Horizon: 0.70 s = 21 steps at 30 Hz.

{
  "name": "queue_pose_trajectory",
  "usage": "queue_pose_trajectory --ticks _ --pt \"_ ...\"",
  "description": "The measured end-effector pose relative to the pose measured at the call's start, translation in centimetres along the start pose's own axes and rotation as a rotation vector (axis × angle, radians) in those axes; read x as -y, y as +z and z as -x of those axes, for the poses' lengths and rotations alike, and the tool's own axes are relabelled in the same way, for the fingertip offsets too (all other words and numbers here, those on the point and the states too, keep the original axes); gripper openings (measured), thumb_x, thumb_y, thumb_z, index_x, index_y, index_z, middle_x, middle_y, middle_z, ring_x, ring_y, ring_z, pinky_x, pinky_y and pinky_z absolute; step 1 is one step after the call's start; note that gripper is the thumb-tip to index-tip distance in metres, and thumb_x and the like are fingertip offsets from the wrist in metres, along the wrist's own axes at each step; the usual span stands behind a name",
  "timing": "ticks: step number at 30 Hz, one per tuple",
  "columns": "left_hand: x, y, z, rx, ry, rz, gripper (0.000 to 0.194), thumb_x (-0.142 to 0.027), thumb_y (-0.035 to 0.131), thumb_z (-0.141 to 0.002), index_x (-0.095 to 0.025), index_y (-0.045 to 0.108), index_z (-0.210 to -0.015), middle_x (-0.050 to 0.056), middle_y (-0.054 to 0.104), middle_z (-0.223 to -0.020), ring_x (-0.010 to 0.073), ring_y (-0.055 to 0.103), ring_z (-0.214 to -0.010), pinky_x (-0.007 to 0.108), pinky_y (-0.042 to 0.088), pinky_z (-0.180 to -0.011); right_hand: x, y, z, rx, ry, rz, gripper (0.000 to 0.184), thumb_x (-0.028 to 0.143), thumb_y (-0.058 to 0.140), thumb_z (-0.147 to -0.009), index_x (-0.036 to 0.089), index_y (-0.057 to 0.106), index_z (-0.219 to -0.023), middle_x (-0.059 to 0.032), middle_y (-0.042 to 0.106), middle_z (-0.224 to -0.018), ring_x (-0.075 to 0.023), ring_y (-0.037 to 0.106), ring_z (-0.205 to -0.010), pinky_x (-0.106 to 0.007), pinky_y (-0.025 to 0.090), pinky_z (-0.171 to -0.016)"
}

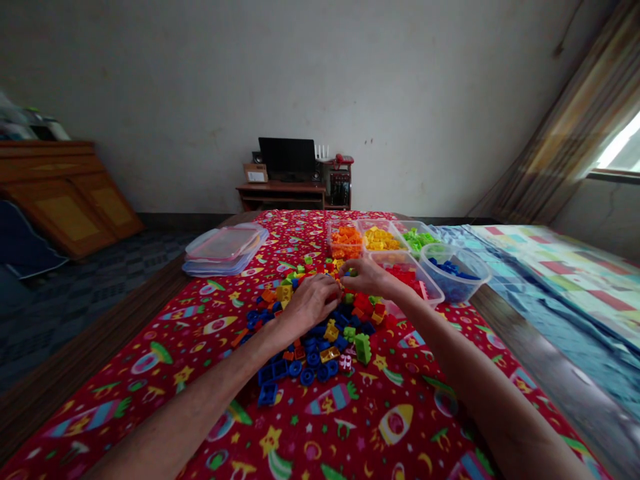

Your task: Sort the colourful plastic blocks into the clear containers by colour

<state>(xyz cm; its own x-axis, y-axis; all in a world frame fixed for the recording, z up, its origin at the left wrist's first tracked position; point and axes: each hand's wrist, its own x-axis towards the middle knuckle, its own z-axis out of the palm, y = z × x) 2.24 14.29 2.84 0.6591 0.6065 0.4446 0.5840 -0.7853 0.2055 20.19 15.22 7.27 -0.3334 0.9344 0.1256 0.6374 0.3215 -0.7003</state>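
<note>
Blocks [313,349], mixed colors, heaped mid-cloth [395,425]; left hand [313,300] over pile, fingers curled (grip can't be told); right hand [366,276] at far side, fingers bent, grip unclear; sorted tubs [455,277] beyond, rightward.

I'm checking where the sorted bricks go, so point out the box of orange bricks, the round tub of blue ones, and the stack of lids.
Orange bricks [347,236]: head view, on the pile's middle.
Round tub [461,288]: head view, front wall.
Lids [223,243]: head view, top lid's surface.
</note>
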Motion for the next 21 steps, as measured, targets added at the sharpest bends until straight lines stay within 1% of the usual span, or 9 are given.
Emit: queue_pose_trajectory --ticks 1,3,6,8,10,14,17,19,21 --pt "0.1 -0.1 -0.1 -0.004 -0.030 0.007 0.009 -0.019 0.058 -0.084 -0.019 0.066 -0.088 0.006 0.067 -0.095 0.0227 0.059 -0.094 0.035 0.045 -0.085 -0.2 -0.1 0.0 0.035 -0.051 0.128 0.010 0.020 0.061 -0.072 0.016 0.068 -0.078 0.0013 0.060 -0.063 -0.0081 0.050 -0.057 -0.019 0.035 -0.052" --pt "0.4 -0.3 -0.2 -0.018 -0.101 0.031 0.011 -0.019 0.057 -0.084 -0.019 0.067 -0.088 0.006 0.068 -0.093 0.0223 0.059 -0.092 0.034 0.045 -0.083 -0.2 -0.2 0.3 0.144 -0.121 0.314 0.017 0.023 0.062 -0.075 0.017 0.073 -0.086 -0.0032 0.068 -0.074 -0.0120 0.057 -0.065 -0.022 0.038 -0.057" --pt "1.3 -0.5 -0.4 -0.021 -0.175 0.049 0.013 -0.022 0.056 -0.084 -0.020 0.068 -0.083 0.005 0.067 -0.085 0.0209 0.059 -0.085 0.032 0.045 -0.080 0.6 0.0 1.0 0.273 -0.177 0.552 0.023 0.023 0.060 -0.078 0.017 0.074 -0.094 -0.0090 0.072 -0.083 -0.0184 0.063 -0.074 -0.025 0.040 -0.061" --pt "1.9 -0.6 -0.4 -0.023 -0.192 0.050 0.014 -0.026 0.056 -0.084 -0.021 0.069 -0.081 0.004 0.068 -0.084 0.0206 0.060 -0.084 0.031 0.045 -0.078 1.4 0.4 1.6 0.294 -0.179 0.680 0.025 0.020 0.055 -0.079 0.014 0.074 -0.094 -0.0127 0.072 -0.088 -0.0213 0.065 -0.079 -0.027 0.041 -0.062" --pt "2.3 -0.7 -0.4 -0.021 -0.193 0.052 0.016 -0.029 0.055 -0.084 -0.021 0.069 -0.082 0.004 0.068 -0.085 0.0209 0.061 -0.084 0.031 0.046 -0.078 2.0 0.8 2.0 0.276 -0.169 0.755 0.027 0.017 0.052 -0.079 0.013 0.073 -0.094 -0.0152 0.072 -0.092 -0.0227 0.065 -0.081 -0.028 0.042 -0.063" --pt "2.5 -0.9 -0.3 -0.009 -0.189 0.058 0.016 -0.028 0.054 -0.084 -0.021 0.068 -0.082 0.004 0.069 -0.084 0.0210 0.062 -0.083 0.031 0.046 -0.078 2.1 1.3 2.1 0.246 -0.167 0.773 0.025 0.015 0.053 -0.075 0.014 0.073 -0.091 -0.0146 0.071 -0.089 -0.0226 0.065 -0.078 -0.029 0.042 -0.063" --pt "2.4 -1.0 -0.3 -0.012 -0.190 0.069 0.017 -0.027 0.052 -0.084 -0.020 0.068 -0.082 0.005 0.069 -0.084 0.0214 0.062 -0.082 0.031 0.046 -0.077 1.7 1.0 1.7 0.216 -0.174 0.642 0.024 0.018 0.058 -0.074 0.015 0.072 -0.094 -0.0115 0.071 -0.088 -0.0203 0.063 -0.078 -0.027 0.041 -0.063" --pt "2.4 -1.1 -0.3 -0.020 -0.203 0.073 0.019 -0.027 0.051 -0.085 -0.020 0.068 -0.082 0.005 0.068 -0.082 0.0220 0.062 -0.081 0.032 0.046 -0.076 1.4 0.2 1.4 0.130 -0.152 0.524 0.024 0.019 0.059 -0.075 0.016 0.072 -0.095 -0.0088 0.070 -0.084 -0.0175 0.060 -0.074 -0.025 0.039 -0.061" --pt "2.4 -1.1 -0.2 -0.027 -0.213 0.077 0.021 -0.028 0.050 -0.086 -0.020 0.068 -0.081 0.005 0.068 -0.082 0.0225 0.062 -0.081 0.032 0.046 -0.076 0.8 -1.3 0.9 -0.014 -0.109 0.442 0.025 0.020 0.058 -0.075 0.016 0.071 -0.096 -0.0066 0.069 -0.079 -0.0152 0.058 -0.068 -0.025 0.038 -0.060"
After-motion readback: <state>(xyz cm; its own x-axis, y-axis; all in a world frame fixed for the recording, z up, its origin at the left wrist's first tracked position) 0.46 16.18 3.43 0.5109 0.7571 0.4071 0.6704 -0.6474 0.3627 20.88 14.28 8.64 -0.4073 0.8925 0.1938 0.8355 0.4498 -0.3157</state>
